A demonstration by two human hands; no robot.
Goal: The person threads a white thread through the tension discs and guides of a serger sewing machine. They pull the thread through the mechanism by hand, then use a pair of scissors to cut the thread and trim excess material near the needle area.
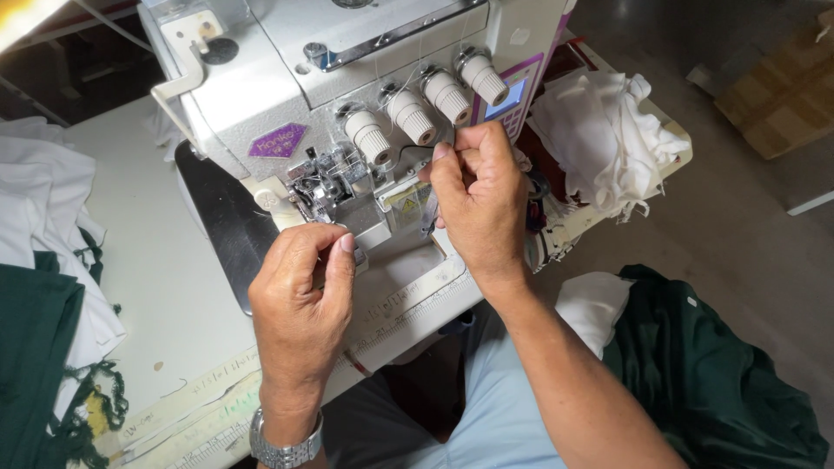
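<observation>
Between my two pinches runs a thin white thread (427, 201), barely visible, slanting up and rightward from my left hand (301, 287), fingers pressed together beside the grey metal presser foot (323, 189), to my right hand (476, 195), pinching it below the white tension knobs (408, 115).

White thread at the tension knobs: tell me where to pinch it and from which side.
Pinch the thread just below the knobs, where it hangs free in front of the machine. Come from the front right, as the right hand does; the left hand fills the space by the needle.
</observation>
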